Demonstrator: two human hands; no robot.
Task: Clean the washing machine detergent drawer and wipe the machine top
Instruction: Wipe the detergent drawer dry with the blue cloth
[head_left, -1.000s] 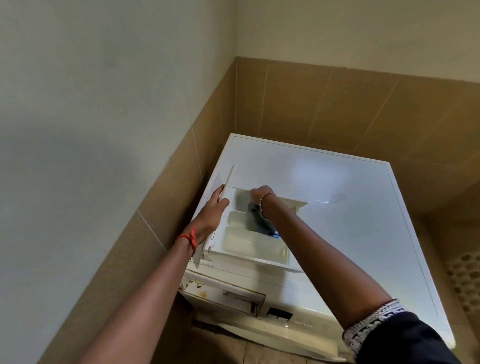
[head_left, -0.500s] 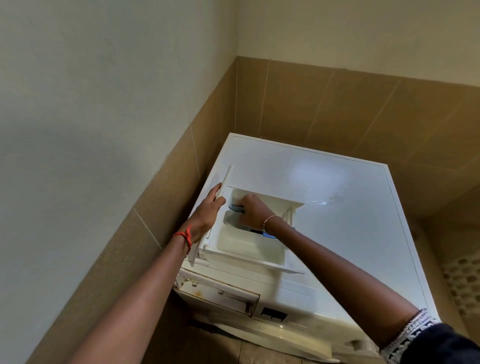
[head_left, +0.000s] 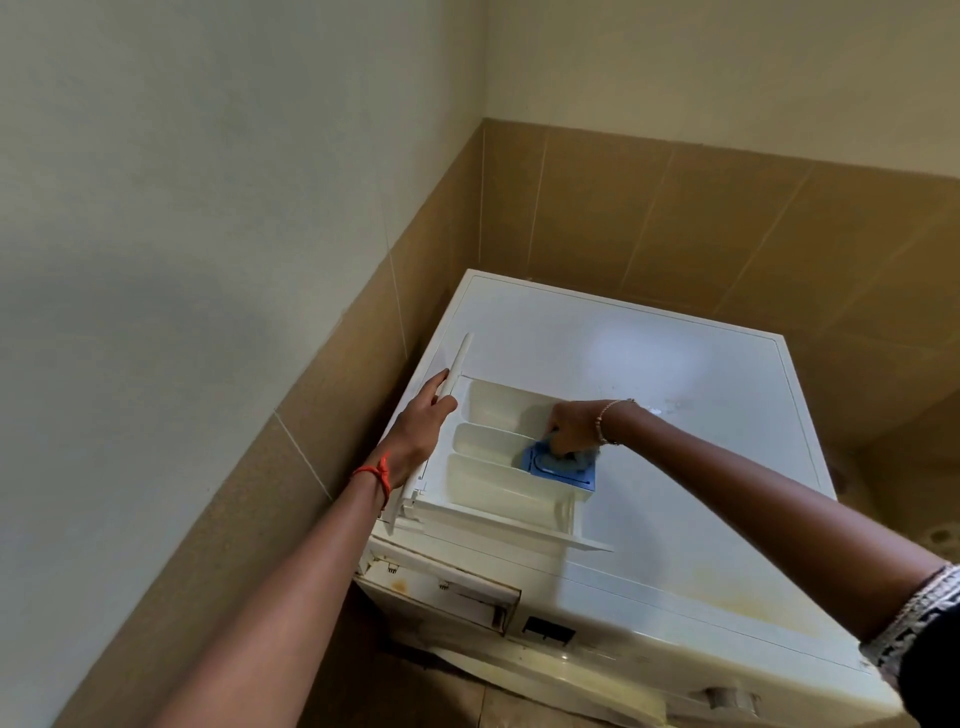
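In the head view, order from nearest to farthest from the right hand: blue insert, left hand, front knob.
1. blue insert: under the right hand and cloth, in the drawer.
2. left hand: gripping the drawer's left end panel.
3. knob: low on the machine front, far right.

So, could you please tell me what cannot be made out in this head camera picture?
The cloth: head view, mostly under the right hand; its size is unclear.
The blue insert in the drawer: partly covered by that hand and cloth.
Fingers of the left hand: hidden behind the drawer front.
The knob on the machine front: blurred, at the bottom edge.
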